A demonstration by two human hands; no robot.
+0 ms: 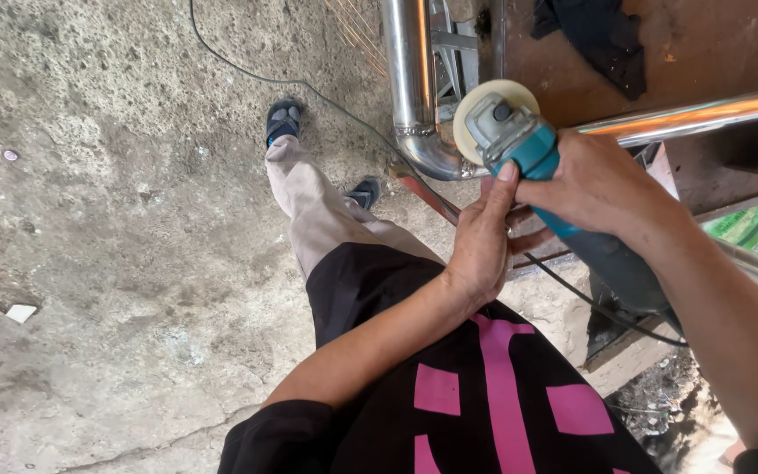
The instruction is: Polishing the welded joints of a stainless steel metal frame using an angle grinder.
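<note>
Teal angle grinder point(537, 167), pale disc point(475, 110) against bend of steel pipe point(414, 96) | right hand point(603, 189) grip wrapped on body, left hand point(480, 241) steadying below, thumb near disc | risk: kickback on curve, thumb nicked | cord point(309, 88) trailing by sandalled foot point(282, 121), trip hazard

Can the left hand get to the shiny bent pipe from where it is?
Probably yes. The left hand rests under the teal grinder, and the shiny pipe bend sits just beyond its fingertips with nothing between them; only the grinder's pale disc is close by.
</note>
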